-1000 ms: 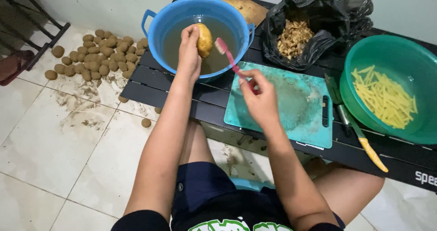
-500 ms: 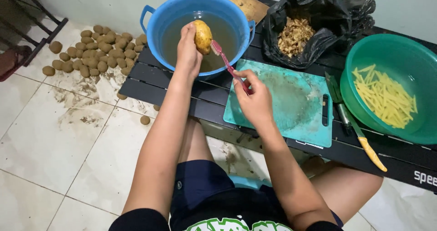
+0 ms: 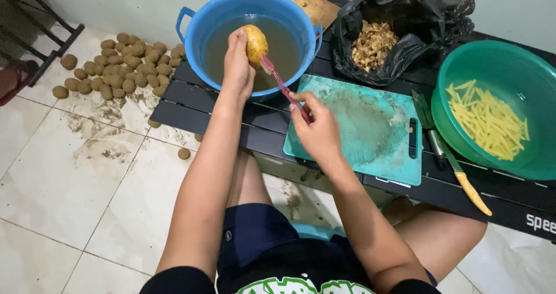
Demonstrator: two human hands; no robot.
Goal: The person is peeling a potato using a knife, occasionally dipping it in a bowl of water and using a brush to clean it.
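My left hand (image 3: 238, 62) grips a yellowish potato (image 3: 256, 43) over the blue basin (image 3: 197, 36) of murky water. In my right hand (image 3: 317, 131) is a pink toothbrush (image 3: 282, 86), its bristled head pressed against the potato's lower right side. Both hands sit above the near rim of the basin and the left end of the teal cutting board (image 3: 370, 132).
A pile of dirty potatoes (image 3: 119, 65) lies on the muddy tiled floor at left. On the black slatted table stand a black bag of peels (image 3: 382, 36), a green basin (image 3: 521, 68) with potato sticks, and a yellow-handled knife (image 3: 454, 169).
The potato has turned and shifted slightly left in my left hand. My right hand moved left and brought the brush head from beside the potato onto it.
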